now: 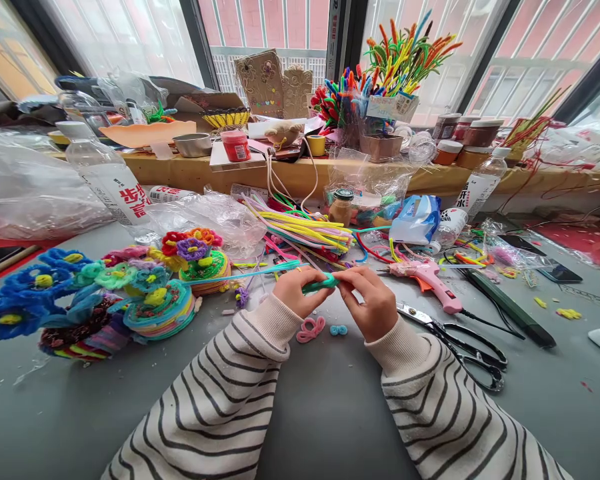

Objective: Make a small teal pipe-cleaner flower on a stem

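Note:
Both my hands meet at the middle of the grey table, pinching a green pipe cleaner [320, 285] between them. My left hand [296, 293] is closed round its left part, and a light blue pipe cleaner [240, 273] runs out leftward from behind that hand. With thumb and fingertips, my right hand [373, 301] grips the green piece's right end. Just below the hands lie a looped pink pipe cleaner piece [310, 330] and a small blue curled piece [338, 330]. How the green piece is bent is partly hidden by my fingers.
Black-handled scissors [473, 353] and a pink glue gun [427, 280] lie right of my right hand, near a dark green bar-shaped tool [515, 310]. Pipe cleaner flower pots [163, 310] stand at left. Behind my hands lies a pipe cleaner bundle [305, 230].

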Tool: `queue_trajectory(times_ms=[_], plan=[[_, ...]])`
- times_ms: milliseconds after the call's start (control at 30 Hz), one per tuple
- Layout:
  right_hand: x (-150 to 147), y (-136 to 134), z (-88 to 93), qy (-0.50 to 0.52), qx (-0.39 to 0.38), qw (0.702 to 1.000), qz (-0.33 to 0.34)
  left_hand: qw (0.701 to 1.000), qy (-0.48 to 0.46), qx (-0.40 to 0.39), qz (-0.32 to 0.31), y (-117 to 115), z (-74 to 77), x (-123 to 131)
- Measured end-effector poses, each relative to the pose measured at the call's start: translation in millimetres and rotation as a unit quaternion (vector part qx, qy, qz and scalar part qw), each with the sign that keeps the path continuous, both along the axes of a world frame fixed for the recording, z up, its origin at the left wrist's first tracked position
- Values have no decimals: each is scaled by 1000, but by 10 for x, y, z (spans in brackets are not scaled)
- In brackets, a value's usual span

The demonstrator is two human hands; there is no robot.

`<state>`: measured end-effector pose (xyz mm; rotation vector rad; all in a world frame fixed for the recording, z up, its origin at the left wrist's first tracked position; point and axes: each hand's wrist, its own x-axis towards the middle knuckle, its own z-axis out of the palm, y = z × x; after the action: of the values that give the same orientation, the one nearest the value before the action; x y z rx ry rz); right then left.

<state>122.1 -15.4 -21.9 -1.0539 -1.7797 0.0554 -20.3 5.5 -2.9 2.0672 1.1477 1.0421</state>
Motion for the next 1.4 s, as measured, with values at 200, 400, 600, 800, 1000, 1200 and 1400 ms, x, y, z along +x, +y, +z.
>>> queue_trajectory(times_ms=[200,400,600,800,1000,1200,1400], plan=[[-29,-13,-7,74,-62,995,18,921,-228,-295,-112,4,-40,44],[-18,-12,-27,93,-88,992,23,889,-235,-380,-104,-10,16,20],[12,8,-7,49,-60,996,54,887,-238,-385,-90,1,10,-6],[-18,-14,1,63,-84,990,90,888,-258,-373,-82,-7,8,27],[-81,-42,5,102,-145,978,107,963,-189,-190,-1,80,51,-92],[-69,-29,-26,111,-172,977,60,918,285,79,264,257,108,-343],[-70,-22,-43,107,-187,975,63,859,465,31,214,328,60,-335]])
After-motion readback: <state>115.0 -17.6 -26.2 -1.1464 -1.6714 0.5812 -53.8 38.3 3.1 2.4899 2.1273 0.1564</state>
